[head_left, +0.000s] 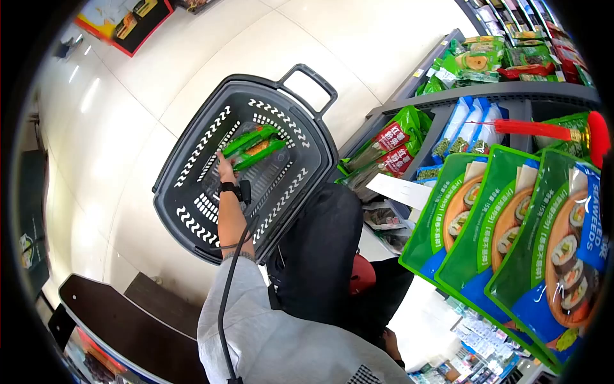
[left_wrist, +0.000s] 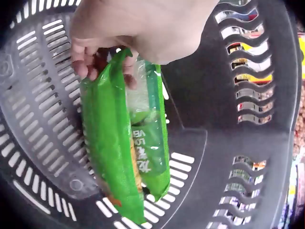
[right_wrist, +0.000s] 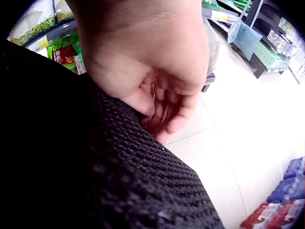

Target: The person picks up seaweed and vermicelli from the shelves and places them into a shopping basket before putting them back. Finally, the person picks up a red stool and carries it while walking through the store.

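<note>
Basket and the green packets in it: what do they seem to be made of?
The basket looks like dark grey moulded plastic, fairly matt, with slots cut through its walls. The green packets look like thin, glossy plastic film, creased, shiny and see-through in places.

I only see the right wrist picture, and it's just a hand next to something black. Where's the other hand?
Observer: In the head view, the left hand is reaching down inside a dark basket.

Child: Ooh! Has it got something, or is it just poking about in there?

Observer: It's got something. The left wrist view shows its fingers gripping the top end of a green packet.
</note>
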`<state>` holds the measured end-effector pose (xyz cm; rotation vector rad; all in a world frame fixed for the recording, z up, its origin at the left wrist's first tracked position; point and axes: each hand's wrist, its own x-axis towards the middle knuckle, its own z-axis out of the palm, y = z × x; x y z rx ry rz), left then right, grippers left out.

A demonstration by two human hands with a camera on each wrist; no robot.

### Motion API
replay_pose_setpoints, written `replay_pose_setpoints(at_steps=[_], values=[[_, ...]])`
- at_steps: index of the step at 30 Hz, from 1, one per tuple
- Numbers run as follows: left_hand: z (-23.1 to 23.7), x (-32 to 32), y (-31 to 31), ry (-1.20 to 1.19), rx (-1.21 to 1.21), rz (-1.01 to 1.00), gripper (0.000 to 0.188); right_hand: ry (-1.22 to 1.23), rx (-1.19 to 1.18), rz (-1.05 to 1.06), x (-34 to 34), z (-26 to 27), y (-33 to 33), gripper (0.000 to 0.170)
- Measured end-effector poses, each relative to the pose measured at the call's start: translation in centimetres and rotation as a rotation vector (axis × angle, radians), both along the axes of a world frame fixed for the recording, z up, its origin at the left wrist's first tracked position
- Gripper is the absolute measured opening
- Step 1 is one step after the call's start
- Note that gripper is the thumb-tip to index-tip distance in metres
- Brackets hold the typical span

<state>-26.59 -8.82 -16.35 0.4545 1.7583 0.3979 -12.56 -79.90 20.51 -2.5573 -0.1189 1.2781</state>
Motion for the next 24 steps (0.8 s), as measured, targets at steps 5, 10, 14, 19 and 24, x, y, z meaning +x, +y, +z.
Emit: replay_pose_setpoints(at_steps=[5,10,14,19,24], values=[[-5.2,-1.4,0.2,-0.024,-0.048,0.056,0.050,-0.078,-0.024,-0.062,-0.9,0.8,1.4,0.022],[-4.0,-1.7,-3.3,-0.224,0.165,0.141,0.031,-0.136,-0.036,-0.055,-1.4,-2.7,-3.0,0.023],[-1.4,-1.5,-5.6,0.274,0.614,-0.292,0.040,-0.170,-0.070,0.091,-0.7,-0.9,0.3,0.026],[18.4,-2.3,-8.9,0.414,0.716,-0.438,0.044,0.099,-0.139,-0.010,1.5,-1.4,0.8,0.026],[29.1,-7.1,-12.9,0.199,0.742,-0.382,0.037,-0.252,-0.112,0.572,5.5,-1.2,5.3,0.027]])
